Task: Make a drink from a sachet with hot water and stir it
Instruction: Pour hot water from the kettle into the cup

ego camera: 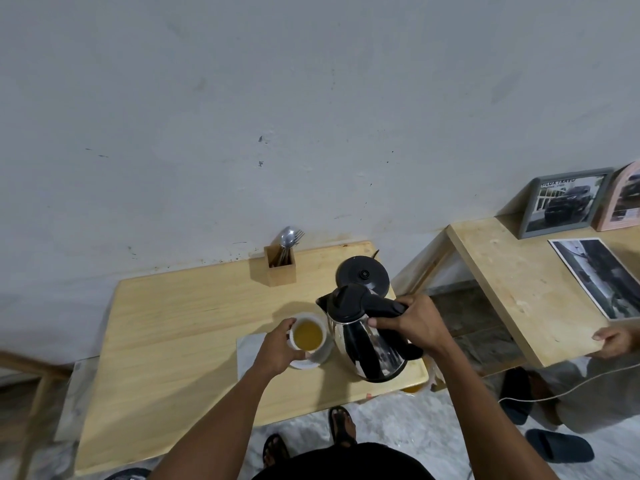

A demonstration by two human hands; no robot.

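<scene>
A white cup (pixel 309 335) holding yellow-orange liquid stands on a white saucer (pixel 304 364) on the wooden table (pixel 166 341). My left hand (pixel 277 348) wraps around the cup's left side. My right hand (pixel 415 322) grips the black handle of a steel electric kettle (pixel 367 341), which is held just right of the cup with its spout close to the rim. The kettle's round black base (pixel 362 274) sits on the table behind it. No sachet shows clearly.
A wooden holder (pixel 280 266) with spoons and forks stands at the table's back edge. A second, higher table (pixel 519 289) at the right carries a framed picture (pixel 562 206) and a photo print (pixel 602 277); another person's hand (pixel 614 341) rests on its edge.
</scene>
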